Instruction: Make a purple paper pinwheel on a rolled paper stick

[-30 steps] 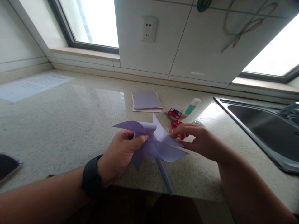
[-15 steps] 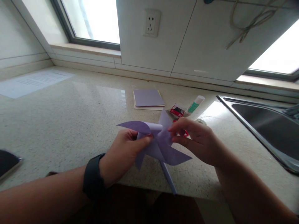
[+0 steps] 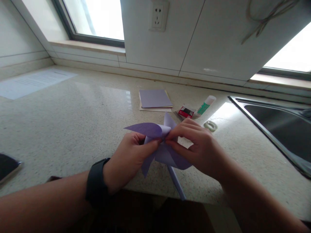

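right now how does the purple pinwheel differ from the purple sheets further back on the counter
The pinwheel is folded into curled, pointed blades on a rolled stick; the stack of sheets is flat and rectangular. The pinwheel is gripped by the left hand and right hand; the stack of sheets lies untouched near the wall. Both are the same pale purple paper.

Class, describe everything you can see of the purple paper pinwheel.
The purple paper pinwheel has curved, pointed blades folded toward its centre and a rolled paper stick slanting down past the counter edge. It is held just above the speckled stone counter. The left hand and right hand pinch its centre.
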{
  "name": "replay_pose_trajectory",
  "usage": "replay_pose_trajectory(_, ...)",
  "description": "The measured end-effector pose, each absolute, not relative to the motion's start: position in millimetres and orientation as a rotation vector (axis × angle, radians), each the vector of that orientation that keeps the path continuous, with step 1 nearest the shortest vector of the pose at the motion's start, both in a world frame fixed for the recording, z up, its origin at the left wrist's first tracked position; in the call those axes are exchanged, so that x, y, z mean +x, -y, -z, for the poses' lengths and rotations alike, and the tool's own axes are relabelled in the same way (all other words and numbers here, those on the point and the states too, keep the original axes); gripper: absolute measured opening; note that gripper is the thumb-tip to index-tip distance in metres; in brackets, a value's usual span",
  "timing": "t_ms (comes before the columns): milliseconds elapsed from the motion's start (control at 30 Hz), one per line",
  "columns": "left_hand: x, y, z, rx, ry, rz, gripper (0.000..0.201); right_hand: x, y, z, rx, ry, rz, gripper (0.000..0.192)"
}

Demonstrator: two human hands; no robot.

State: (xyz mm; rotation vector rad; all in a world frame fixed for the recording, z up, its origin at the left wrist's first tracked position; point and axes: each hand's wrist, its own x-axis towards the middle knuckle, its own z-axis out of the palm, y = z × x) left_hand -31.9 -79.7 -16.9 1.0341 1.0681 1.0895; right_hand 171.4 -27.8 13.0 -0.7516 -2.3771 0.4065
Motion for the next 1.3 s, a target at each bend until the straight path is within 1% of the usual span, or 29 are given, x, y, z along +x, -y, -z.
replay_pose_trajectory(333, -31.4, 79.1, 16.4, 0.99, -1.053, -1.091, 0.02, 167.1, 30.1, -12.3, -0.807, 2.323, -0.367, 0.005)
replay_pose_trajectory(500, -31.9, 78.6, 18.2, 0.986, -1.034, -1.05, 0.025, 167.4, 30.4, -12.9, -0.829, 2.308, -0.339, 0.007)
replay_pose_trajectory(600, -30.9, 78.6, 15.6, 1.017, -1.058, -1.024, 0.022, 167.1, 31.2, -13.6, -0.821, 2.318, -0.306, 0.007)
replay_pose_trajectory(767, -28.8, 78.3, 12.1, 1.031, -1.067, -1.09, 0.018, 165.2, 32.5, -15.0, -0.796, 2.333, -0.234, 0.007)
replay_pose_trajectory(1000, -29.3, 77.4, 16.9, 1.05, -1.09, -1.095, 0.012, 163.9, 33.2, -15.5, -0.805, 2.326, -0.212, 0.01)
replay_pose_trajectory(1200, -29.9, 77.0, 19.4, 1.027, -1.075, -1.094, 0.011, 165.7, 32.3, -15.7, -0.806, 2.318, -0.246, 0.01)
replay_pose_trajectory(1300, -29.9, 77.3, 17.8, 1.008, -1.075, -1.088, 0.014, 165.1, 33.4, -16.6, -0.815, 2.319, -0.26, 0.01)
